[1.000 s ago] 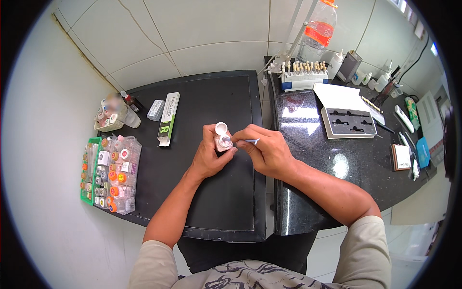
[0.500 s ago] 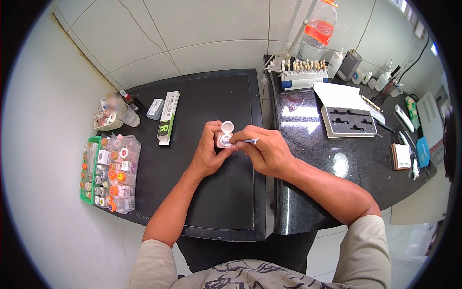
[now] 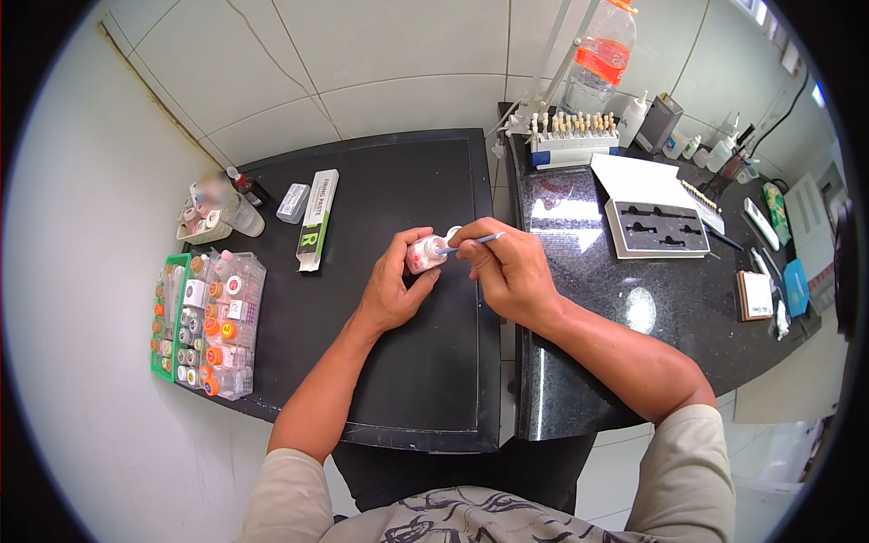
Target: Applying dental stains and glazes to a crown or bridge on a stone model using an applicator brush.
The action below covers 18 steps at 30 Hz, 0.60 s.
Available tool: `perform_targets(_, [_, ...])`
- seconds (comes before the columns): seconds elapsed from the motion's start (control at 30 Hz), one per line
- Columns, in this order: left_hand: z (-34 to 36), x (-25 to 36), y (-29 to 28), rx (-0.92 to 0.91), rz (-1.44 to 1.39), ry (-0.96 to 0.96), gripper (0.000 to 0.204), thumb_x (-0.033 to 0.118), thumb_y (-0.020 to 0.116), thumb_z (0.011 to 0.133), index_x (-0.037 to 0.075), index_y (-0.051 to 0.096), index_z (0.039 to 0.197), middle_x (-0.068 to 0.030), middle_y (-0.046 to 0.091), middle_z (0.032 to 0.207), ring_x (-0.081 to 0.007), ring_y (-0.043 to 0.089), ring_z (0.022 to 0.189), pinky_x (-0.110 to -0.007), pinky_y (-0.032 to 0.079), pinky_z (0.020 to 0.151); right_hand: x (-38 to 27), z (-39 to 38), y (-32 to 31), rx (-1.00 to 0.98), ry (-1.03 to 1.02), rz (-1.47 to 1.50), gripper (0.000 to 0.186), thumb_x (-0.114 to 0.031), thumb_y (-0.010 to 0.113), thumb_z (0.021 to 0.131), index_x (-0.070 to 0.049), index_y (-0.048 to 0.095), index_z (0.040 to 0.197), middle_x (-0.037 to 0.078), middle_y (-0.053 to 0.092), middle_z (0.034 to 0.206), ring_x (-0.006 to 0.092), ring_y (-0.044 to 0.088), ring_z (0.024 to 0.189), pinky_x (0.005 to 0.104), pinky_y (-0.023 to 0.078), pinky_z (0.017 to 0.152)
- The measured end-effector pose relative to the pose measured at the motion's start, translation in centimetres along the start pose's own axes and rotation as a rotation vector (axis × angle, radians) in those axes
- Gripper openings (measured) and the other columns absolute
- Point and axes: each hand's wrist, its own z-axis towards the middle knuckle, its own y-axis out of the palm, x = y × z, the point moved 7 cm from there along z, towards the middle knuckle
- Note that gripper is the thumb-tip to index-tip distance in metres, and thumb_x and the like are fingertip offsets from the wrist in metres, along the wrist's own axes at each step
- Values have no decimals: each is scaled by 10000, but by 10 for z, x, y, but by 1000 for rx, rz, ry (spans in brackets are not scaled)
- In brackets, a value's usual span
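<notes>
My left hand (image 3: 394,285) grips a small white jar with a pink label (image 3: 424,254), tilted toward my right hand above the black tabletop (image 3: 398,380). My right hand (image 3: 509,269) pinches a thin tool with a pale blue handle (image 3: 482,240), its tip at the jar's mouth. The jar's white flip lid (image 3: 450,235) stands open next to my right fingers. Both hands meet over the middle of the black surface.
A clear box and a green tray of several small jars (image 3: 208,321) stand at the left. A long white-and-green carton (image 3: 317,217) lies behind. On the dark granite counter (image 3: 588,344) are a white open case (image 3: 654,222), a rack of tooth shades (image 3: 572,136) and a plastic bottle (image 3: 599,54).
The jar has tipped over toward my right hand, and the tool's tip has come to its mouth. Both hands stay in the same place.
</notes>
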Motion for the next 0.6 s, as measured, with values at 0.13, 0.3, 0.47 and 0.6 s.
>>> perform_targets(0.13, [1, 3, 0, -2, -16, -4, 507, 60, 745, 953, 1, 560, 1421, -99, 700, 1233, -173, 684, 1136, -325, 548, 996, 7, 0, 0, -75, 163, 35, 77, -65, 648, 1052, -11, 696, 1026, 129, 711, 891, 247, 699, 641, 365, 545, 600])
perform_targets(0.3, [1, 3, 0, -23, 4, -6, 513, 69, 748, 947, 8, 562, 1421, -94, 706, 1208, -169, 685, 1126, -322, 548, 990, 1, 2, 0, -62, 142, 66, 102, -70, 630, 1070, 2, 699, 1047, 121, 732, 898, 202, 694, 621, 338, 543, 579])
perform_targets(0.47, [1, 2, -1, -23, -4, 1, 522, 73, 757, 935, 12, 567, 1417, -98, 707, 1199, -167, 686, 1105, -319, 549, 968, 0, 2, 0, -84, 148, 44, 100, -67, 635, 1066, 1, 708, 1057, 126, 740, 910, 207, 700, 619, 341, 556, 588])
perform_targets(0.6, [1, 3, 0, -38, -14, -37, 536, 74, 761, 927, 4, 559, 1418, -108, 705, 1199, -167, 683, 1099, -327, 544, 970, 3, 2, 2, -89, 159, 62, 103, -67, 635, 1065, 3, 710, 1060, 128, 741, 910, 205, 701, 618, 338, 555, 586])
